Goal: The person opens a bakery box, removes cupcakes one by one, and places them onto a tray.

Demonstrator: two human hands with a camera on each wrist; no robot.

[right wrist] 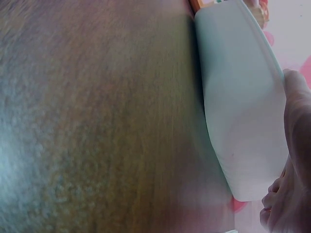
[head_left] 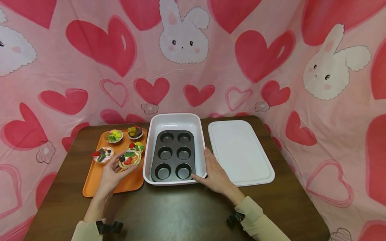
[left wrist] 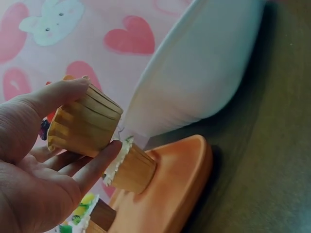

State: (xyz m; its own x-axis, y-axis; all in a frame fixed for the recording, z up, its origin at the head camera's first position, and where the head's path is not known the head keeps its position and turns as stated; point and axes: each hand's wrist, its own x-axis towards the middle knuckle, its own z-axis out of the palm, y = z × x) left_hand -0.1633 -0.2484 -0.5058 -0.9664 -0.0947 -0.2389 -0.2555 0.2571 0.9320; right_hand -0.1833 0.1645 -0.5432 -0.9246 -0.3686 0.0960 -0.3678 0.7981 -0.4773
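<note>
My left hand [head_left: 109, 176] grips a cupcake [head_left: 130, 160] topped with fruit and cream, raised over the right part of an orange tray [head_left: 89, 185]. In the left wrist view its tan pleated cup [left wrist: 86, 124] shows between thumb and fingers. A white rectangular tub [head_left: 201, 135] stands right of the tray with a dark muffin tin [head_left: 175, 160] inside; the tin's wells hold nothing. At the tub's near right corner my right hand [head_left: 217, 174] rests with straight fingers along the side wall and the thumb on the near rim.
Several more cupcakes stand on the tray, among them a green-and-yellow-topped one [head_left: 114, 136], a chocolate one [head_left: 135, 133] and a pink-creamed one [head_left: 104, 154]. A white lid or board [head_left: 241, 152] lies right of the tub on the brown table [head_left: 175, 214]. Heart-patterned cloth hangs behind.
</note>
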